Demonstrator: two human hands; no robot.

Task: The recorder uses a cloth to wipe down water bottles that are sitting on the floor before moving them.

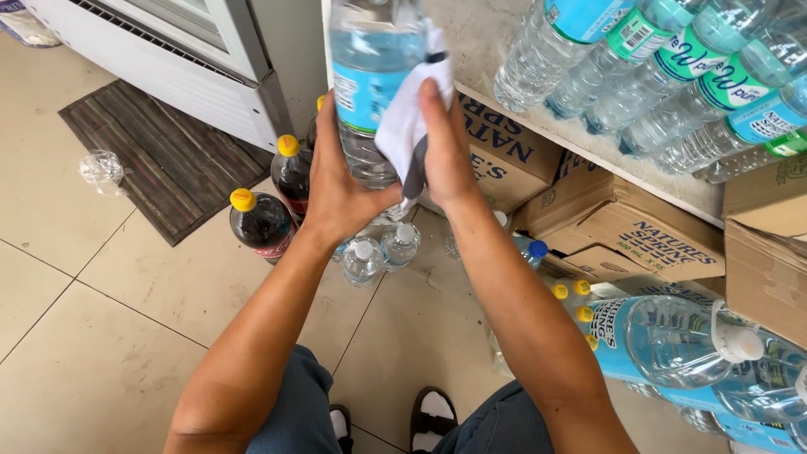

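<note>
Two hands on one big water bottle

Two hands up at 12 o'clock of my view. Left hand (340, 189) has its grip wrapped around the lower body of a large clear water bottle (374, 84) with a blue label, held upright off the floor. Right hand (445, 151) presses a white cloth (408, 126) flat against the bottle's right side, grip closed on the cloth.

At 9 o'clock from the hands, two dark soda bottles (262, 223) with yellow caps stand on the tiled floor (101, 336). Just below the hands, small white-capped bottles (382, 248). At 3 o'clock, cardboard boxes (639, 231) under a shelf (588, 147) stacked with lying water bottles. At 5 o'clock, a large jug (672, 340) on its side. At 10 o'clock, a striped mat (160, 155).
</note>
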